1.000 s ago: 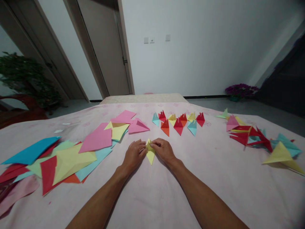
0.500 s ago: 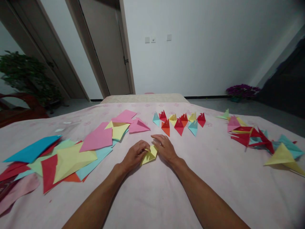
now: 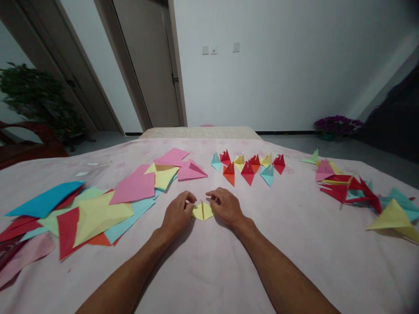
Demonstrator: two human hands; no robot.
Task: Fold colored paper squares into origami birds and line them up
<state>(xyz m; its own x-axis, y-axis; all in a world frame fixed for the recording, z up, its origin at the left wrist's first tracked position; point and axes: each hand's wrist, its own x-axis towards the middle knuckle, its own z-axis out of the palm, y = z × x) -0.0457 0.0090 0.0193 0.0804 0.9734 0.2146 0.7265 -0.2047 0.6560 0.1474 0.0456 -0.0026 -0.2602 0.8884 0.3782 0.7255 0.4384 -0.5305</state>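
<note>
A small yellow folded paper (image 3: pixel 203 212) lies on the cloth between my hands, with a raised crease or flap standing along its middle. At its left edge is my left hand (image 3: pixel 178 213), fingers curled and thumb tip against the paper. My right hand (image 3: pixel 225 206) grips the opposite edge, its index finger bent over toward the centre. The fingers partly cover both side edges of the paper. Beyond my hands, small origami cranes in red (image 3: pixel 248 173), orange (image 3: pixel 229 174), yellow (image 3: pixel 239 162) and light blue (image 3: pixel 268 175) stand in two rows.
On the left, overlapping coloured paper sheets (image 3: pixel 98 216) spread across the pink tablecloth (image 3: pixel 203 270), with pink sheets (image 3: pixel 137 185) farther back. At the right lies a loose heap of red folded papers (image 3: pixel 350 190) near a yellow folded piece (image 3: pixel 391 217). A door (image 3: pixel 147 65) stands beyond the table.
The yellow paper has turned so its crease points away from me, and it now lies more evenly between both hands. My left hand has shifted slightly left. The view has tilted a little.
</note>
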